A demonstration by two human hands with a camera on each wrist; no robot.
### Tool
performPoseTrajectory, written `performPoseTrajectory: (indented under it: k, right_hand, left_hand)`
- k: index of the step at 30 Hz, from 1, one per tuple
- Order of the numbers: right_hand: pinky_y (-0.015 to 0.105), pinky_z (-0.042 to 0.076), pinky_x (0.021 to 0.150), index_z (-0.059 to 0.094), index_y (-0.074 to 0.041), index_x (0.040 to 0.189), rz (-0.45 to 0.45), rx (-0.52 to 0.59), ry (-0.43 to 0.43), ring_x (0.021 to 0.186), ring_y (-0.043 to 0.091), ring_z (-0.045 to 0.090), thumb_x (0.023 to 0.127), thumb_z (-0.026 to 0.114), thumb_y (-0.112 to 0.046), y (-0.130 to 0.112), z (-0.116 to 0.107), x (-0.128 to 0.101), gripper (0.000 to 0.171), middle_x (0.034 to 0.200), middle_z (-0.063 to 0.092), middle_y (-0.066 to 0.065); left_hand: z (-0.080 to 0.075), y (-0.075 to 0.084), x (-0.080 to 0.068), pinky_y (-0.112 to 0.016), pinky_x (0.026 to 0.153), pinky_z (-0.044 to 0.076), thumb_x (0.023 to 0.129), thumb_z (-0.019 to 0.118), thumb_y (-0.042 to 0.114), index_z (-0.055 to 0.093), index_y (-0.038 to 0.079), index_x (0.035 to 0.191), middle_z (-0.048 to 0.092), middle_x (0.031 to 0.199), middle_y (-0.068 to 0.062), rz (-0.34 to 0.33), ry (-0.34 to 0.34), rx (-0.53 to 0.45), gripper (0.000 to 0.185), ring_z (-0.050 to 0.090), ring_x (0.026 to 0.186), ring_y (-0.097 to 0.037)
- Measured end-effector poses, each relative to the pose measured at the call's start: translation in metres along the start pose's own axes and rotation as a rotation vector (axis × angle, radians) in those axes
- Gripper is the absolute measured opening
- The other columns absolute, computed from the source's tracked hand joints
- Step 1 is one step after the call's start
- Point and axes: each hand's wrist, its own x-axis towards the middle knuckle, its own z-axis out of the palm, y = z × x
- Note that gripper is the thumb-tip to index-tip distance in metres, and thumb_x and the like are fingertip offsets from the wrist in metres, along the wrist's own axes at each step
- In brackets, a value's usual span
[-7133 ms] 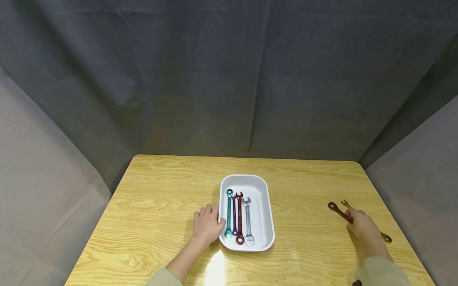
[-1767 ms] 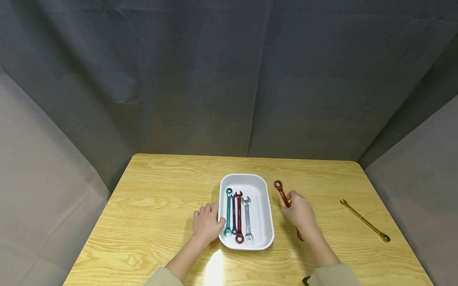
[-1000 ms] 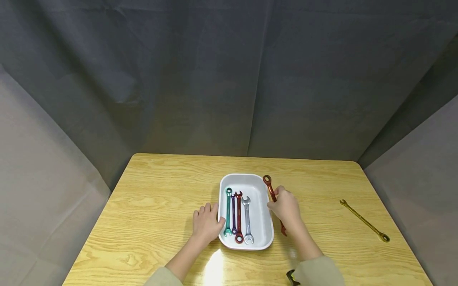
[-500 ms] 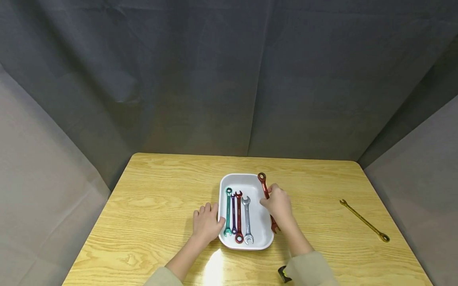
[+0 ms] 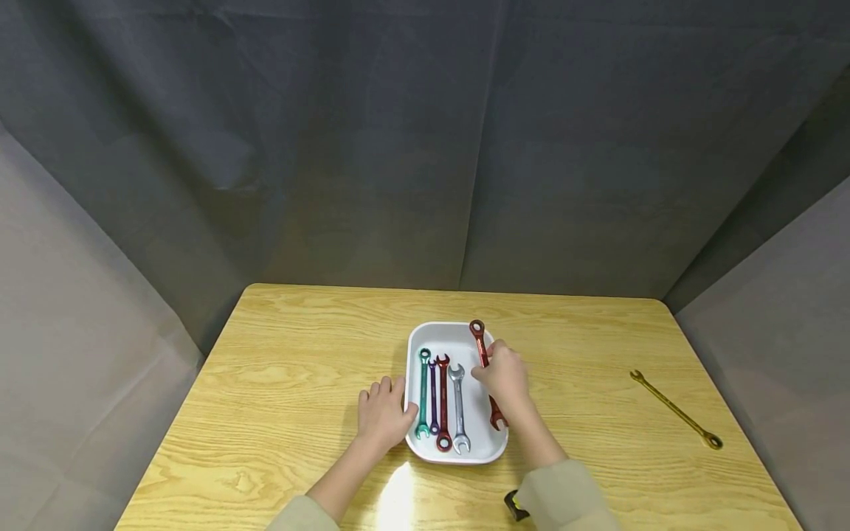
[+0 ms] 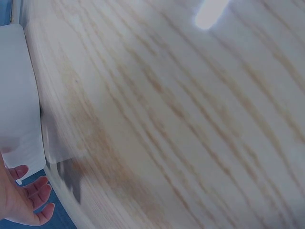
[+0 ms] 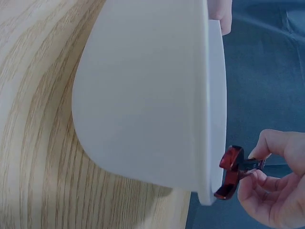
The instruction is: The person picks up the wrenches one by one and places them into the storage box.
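Red wrench [image 5: 485, 372] is gripped mid-shank by right hand [image 5: 502, 376] over white tray [image 5: 416, 339], ring end pointed away, long axis running near-to-far. Tray's left rim is touched by relaxed left hand [image 5: 383, 413].

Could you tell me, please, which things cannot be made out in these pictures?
- Head view: the right hand covers the middle of the red wrench, so the grip is hidden.
- Head view: markings on the wrenches in the white tray are too small to read.
- Left wrist view: the left hand is cut off by the edge; the table is blurred.
- Right wrist view: the tray wall hides its contents.
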Motion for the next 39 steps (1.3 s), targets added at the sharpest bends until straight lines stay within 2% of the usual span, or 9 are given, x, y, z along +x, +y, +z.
performPoseTrajectory:
  k: [4,13,15,21,23,26,32,39]
  right_hand:
    - [0.038,0.044,0.056,0.056,0.001,0.087,-0.001,0.000,0.002,0.063,0.028,0.054,0.062,0.073,-0.013,-0.004,0.004,0.000,0.033,0.070,0.058,0.012]
    - [0.039,0.044,0.054,0.050,-0.001,0.075,0.010,-0.027,0.008,0.060,0.029,0.053,0.061,0.075,-0.014,-0.006,0.018,0.003,0.031,0.064,0.054,0.011]
    - [0.040,0.044,0.053,0.049,-0.001,0.073,-0.006,-0.046,0.046,0.059,0.030,0.053,0.059,0.076,-0.015,-0.004,0.024,0.003,0.033,0.062,0.053,0.012]
    - [0.044,0.047,0.055,0.052,0.005,0.079,-0.010,-0.105,0.053,0.062,0.036,0.057,0.058,0.077,-0.017,-0.005,0.032,0.002,0.039,0.068,0.057,0.021]
    - [0.046,0.048,0.060,0.054,0.008,0.084,0.014,-0.115,0.017,0.067,0.039,0.059,0.060,0.078,-0.017,-0.006,0.034,0.002,0.042,0.072,0.059,0.024]
    - [0.046,0.049,0.061,0.053,0.009,0.086,0.012,-0.133,0.031,0.069,0.041,0.060,0.060,0.079,-0.017,-0.005,0.040,0.001,0.046,0.074,0.059,0.025]
    - [0.047,0.049,0.061,0.052,0.008,0.085,0.003,-0.166,0.060,0.067,0.041,0.059,0.063,0.075,-0.013,-0.004,0.051,0.001,0.039,0.073,0.058,0.025]
    - [0.046,0.049,0.058,0.052,0.009,0.085,-0.004,-0.137,0.108,0.063,0.038,0.058,0.067,0.070,-0.008,-0.004,0.060,-0.002,0.031,0.069,0.055,0.023]
  left_hand:
    - [0.000,0.000,0.000,-0.042,0.079,0.035,0.083,0.050,0.040,0.050,0.013,0.122,0.053,0.105,-0.010,-0.004,-0.003,-0.002,0.047,0.048,0.089,-0.025]
    - [0.000,0.000,0.001,-0.043,0.079,0.036,0.084,0.049,0.041,0.050,0.013,0.122,0.053,0.107,-0.011,-0.009,-0.009,0.001,0.047,0.048,0.091,-0.026]
    - [0.001,0.000,0.002,-0.044,0.079,0.036,0.083,0.049,0.041,0.050,0.013,0.121,0.053,0.107,-0.011,-0.007,-0.009,0.002,0.047,0.048,0.091,-0.026]
    - [0.001,-0.001,0.002,-0.043,0.079,0.036,0.084,0.048,0.042,0.050,0.013,0.121,0.054,0.106,-0.011,-0.005,-0.009,0.009,0.047,0.048,0.090,-0.026]
    - [0.000,-0.001,0.001,-0.043,0.079,0.036,0.084,0.049,0.041,0.050,0.013,0.122,0.054,0.106,-0.011,-0.003,-0.004,0.006,0.048,0.048,0.091,-0.027]
    - [-0.001,0.000,0.000,-0.043,0.079,0.036,0.083,0.050,0.040,0.050,0.012,0.122,0.054,0.105,-0.012,0.000,0.006,-0.004,0.048,0.048,0.090,-0.027]
    - [-0.003,0.001,-0.001,-0.042,0.078,0.036,0.083,0.051,0.039,0.051,0.012,0.121,0.054,0.104,-0.012,0.002,0.007,-0.011,0.048,0.048,0.089,-0.026]
    - [-0.001,0.001,0.000,-0.042,0.078,0.035,0.083,0.050,0.040,0.050,0.013,0.123,0.054,0.105,-0.012,0.002,0.011,-0.012,0.048,0.048,0.090,-0.026]
